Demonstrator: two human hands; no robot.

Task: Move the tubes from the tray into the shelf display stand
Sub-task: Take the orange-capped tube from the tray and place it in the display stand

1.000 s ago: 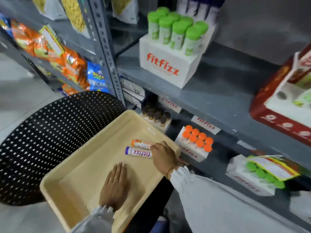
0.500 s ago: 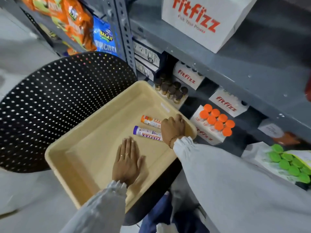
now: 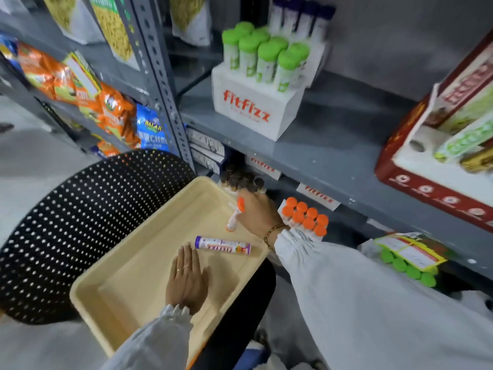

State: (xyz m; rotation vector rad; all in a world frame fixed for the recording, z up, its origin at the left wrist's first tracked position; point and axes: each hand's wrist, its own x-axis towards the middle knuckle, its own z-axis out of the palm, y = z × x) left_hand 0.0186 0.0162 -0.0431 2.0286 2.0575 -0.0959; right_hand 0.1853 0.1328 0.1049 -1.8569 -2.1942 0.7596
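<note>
A cream tray [image 3: 128,268] rests on a black perforated chair. My right hand [image 3: 257,214] grips an orange-capped tube [image 3: 236,214], tilted nearly upright above the tray's far corner. A purple-capped tube [image 3: 222,245] lies flat in the tray just in front of it. My left hand [image 3: 188,281] lies flat, palm down, on the tray floor with fingers together. On the lower shelf right of my right hand stands a white display stand with orange-capped tubes [image 3: 305,216].
The black perforated chair [image 3: 66,222] holds the tray. On the upper shelf stands a white stand of green-capped tubes [image 3: 262,84]. A stand of brown-capped tubes [image 3: 241,181] sits behind the tray. A red box [image 3: 437,161] and green-capped tubes [image 3: 408,265] lie right. Snack bags hang left.
My right hand has closed on the orange-capped tube and lifted it from flat in the tray to nearly upright. The purple-capped tube stays. My left hand keeps pressing the tray.
</note>
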